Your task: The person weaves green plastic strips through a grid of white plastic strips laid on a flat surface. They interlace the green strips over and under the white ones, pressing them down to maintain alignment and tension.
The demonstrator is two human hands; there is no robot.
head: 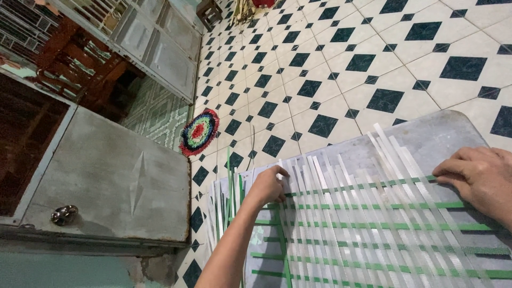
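Observation:
A mat of woven plastic strips lies on a grey board (432, 140): many clear-white strips (341, 213) run one way and green strips (373, 206) cross them. My left hand (268, 185) pinches the end of a white strip at the weave's left edge. My right hand (480, 176) rests flat on the right side, fingers pressing where the top green strip meets the white ones. Loose strip ends fan out beyond the board at the left and top right.
The board lies on a floor of white tiles with dark diamonds (330, 69). A round multicoloured mat (198, 132) lies by a doorway. A grey metal door (112, 176) with a round knob (64, 214) stands open at the left. Wooden furniture stands beyond it.

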